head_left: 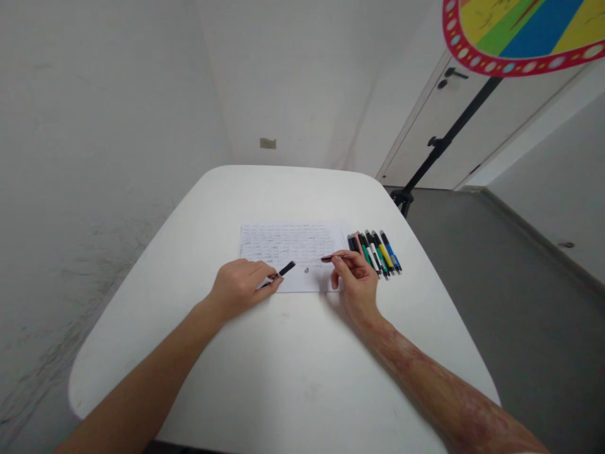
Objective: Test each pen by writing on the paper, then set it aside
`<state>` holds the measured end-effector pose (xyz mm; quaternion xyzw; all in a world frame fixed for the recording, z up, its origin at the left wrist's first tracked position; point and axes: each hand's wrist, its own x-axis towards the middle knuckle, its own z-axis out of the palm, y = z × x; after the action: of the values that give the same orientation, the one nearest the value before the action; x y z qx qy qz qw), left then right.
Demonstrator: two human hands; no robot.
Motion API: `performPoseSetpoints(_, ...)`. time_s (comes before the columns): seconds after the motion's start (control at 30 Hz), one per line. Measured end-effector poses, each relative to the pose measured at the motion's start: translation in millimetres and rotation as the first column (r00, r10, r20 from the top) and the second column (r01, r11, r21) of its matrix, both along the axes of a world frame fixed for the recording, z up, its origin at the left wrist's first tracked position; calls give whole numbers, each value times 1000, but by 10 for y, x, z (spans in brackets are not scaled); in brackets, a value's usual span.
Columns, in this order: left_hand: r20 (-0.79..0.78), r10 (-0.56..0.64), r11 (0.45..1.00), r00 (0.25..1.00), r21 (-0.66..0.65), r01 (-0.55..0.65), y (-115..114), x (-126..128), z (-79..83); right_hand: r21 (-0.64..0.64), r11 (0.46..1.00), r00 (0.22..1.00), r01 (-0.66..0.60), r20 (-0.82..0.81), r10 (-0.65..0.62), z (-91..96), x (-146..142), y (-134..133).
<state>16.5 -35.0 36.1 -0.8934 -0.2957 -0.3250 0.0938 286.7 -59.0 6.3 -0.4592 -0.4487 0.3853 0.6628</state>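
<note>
My left hand (246,284) is closed on a dark pen barrel (287,268), which points up and to the right over the paper's lower edge. Between the thumb and fingers of my right hand (357,280) is a slim dark pen part (327,258) with a thin pale end pointing left. The two pieces are apart. A sheet of paper (293,243) covered in rows of handwriting lies beneath both hands. On its blank lower strip rests a tiny dark object (307,270), too small to name.
Several pens (378,252) in various colours lie side by side just right of the paper. The white table (283,366) has rounded corners. Beyond its right side stand a black tripod (437,151) carrying a colourful wheel (520,38) and a door (425,151).
</note>
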Motion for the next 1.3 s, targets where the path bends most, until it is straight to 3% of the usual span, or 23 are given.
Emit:
performPoseSetpoints(0.6, -32, 60, 996, 998, 63, -58, 25, -30, -36, 53, 998, 996, 19, 82, -24, 44, 8, -62)
performPoseSetpoints(0.8, -56, 57, 995, 997, 83, -52, 50, -16, 10, 156, 987, 977, 40, 201, -72, 32, 50, -95)
performPoseSetpoints(0.97, -64, 20, 990, 998, 137, -11, 70, 7, 53, 272, 962, 961, -37, 273, -40, 16, 62, -104)
performPoseSetpoints(1.3, -9, -15, 990, 1000, 142, 16, 67, 16, 48, 174, 982, 987, 73, 132, -97, 37, 71, -59)
